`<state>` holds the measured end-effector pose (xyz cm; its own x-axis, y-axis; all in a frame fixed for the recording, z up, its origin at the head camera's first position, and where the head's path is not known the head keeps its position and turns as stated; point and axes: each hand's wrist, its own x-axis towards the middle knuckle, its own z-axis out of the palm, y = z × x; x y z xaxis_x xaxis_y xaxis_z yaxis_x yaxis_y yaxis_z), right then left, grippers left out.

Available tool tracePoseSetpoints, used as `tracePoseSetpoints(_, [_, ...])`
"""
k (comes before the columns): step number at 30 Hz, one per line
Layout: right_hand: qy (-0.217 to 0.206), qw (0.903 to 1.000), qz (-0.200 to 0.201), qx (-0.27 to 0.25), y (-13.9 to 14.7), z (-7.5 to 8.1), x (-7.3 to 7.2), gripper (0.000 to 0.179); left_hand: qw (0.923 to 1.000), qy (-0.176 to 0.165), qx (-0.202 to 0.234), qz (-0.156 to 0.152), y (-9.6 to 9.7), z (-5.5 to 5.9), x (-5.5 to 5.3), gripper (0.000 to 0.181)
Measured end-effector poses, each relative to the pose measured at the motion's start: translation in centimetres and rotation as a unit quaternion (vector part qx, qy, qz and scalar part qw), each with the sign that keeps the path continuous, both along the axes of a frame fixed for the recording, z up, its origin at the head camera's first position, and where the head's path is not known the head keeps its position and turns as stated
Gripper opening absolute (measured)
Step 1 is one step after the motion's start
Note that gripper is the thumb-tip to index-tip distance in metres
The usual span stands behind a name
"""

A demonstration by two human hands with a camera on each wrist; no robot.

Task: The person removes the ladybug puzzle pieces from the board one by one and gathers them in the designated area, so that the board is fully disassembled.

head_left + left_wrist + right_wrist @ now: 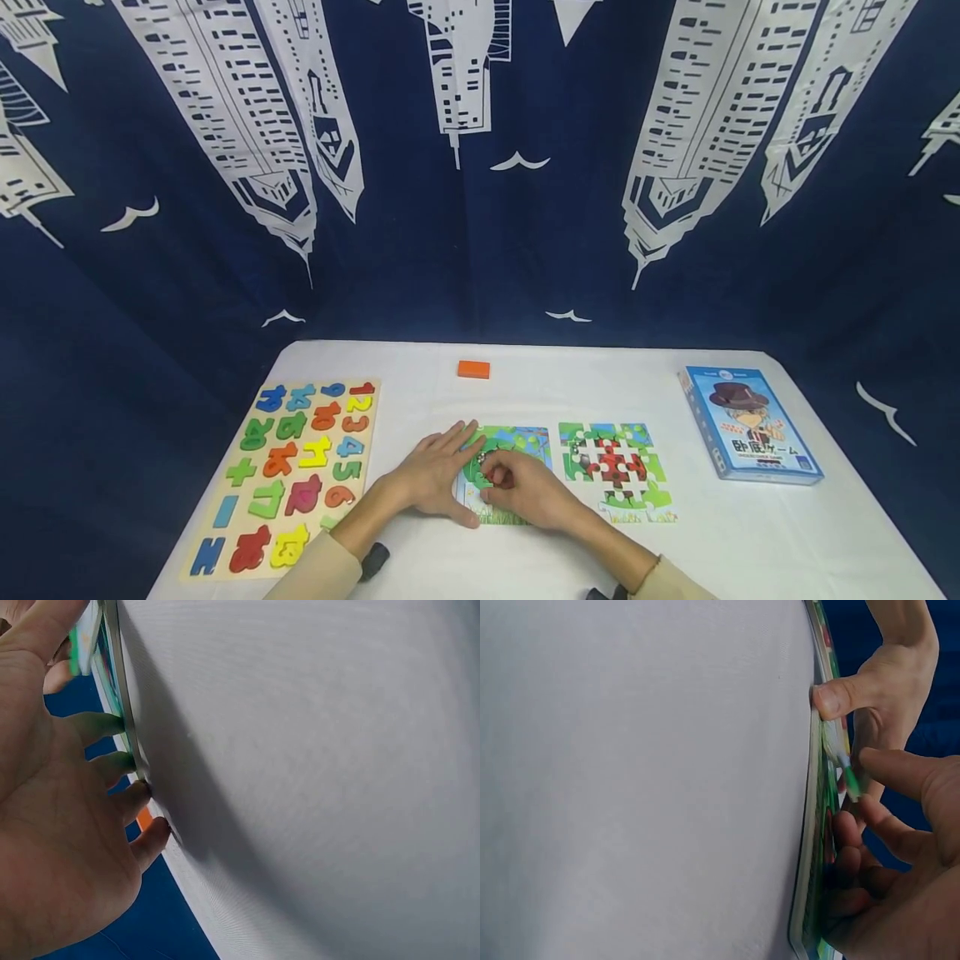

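Note:
My left hand [433,473] lies with straight, spread fingers at the left edge of a colourful picture puzzle board [534,442]. My right hand [536,493] is over the board's middle. Between its thumb and index finger it pinches a small green and white puzzle piece [853,782], blurred in the right wrist view. Both hands hide much of the board's picture. Just right of the board is a ladybug jigsaw [615,467] made of interlocking pieces, with white gaps among them.
On the left lies a wooden number board [367,467] with coloured numerals. A blue game box [753,425] is at the right. An orange block [473,369] sits near the back edge of the white table [420,396]. Behind hangs a dark blue patterned curtain [465,250].

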<state>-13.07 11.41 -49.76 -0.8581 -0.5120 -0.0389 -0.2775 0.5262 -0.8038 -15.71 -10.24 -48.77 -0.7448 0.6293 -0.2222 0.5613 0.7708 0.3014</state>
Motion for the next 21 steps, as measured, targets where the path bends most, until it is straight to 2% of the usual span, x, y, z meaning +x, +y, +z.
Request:
tracePoseSetpoints(11, [-0.012, 0.9977, -0.026, -0.062, 0.4, 0.0, 0.2, 0.018, 1.0000, -0.001, -0.004, 0.001, -0.1, -0.1, -0.1, 0.119])
tracePoseSetpoints(16, [-0.009, 0.9960, -0.060, -0.067, 3.5, 0.8, 0.2, 0.016, 1.0000, -0.001, 0.003, -0.001, 0.1, 0.0, -0.1, 0.120])
tracePoseSetpoints(21, [-0.015, 0.9949, -0.093, -0.036, 7.6, 1.5, 0.3, 0.016, 1.0000, 0.001, 0.003, -0.003, 0.1, -0.2, -0.1, 0.121])
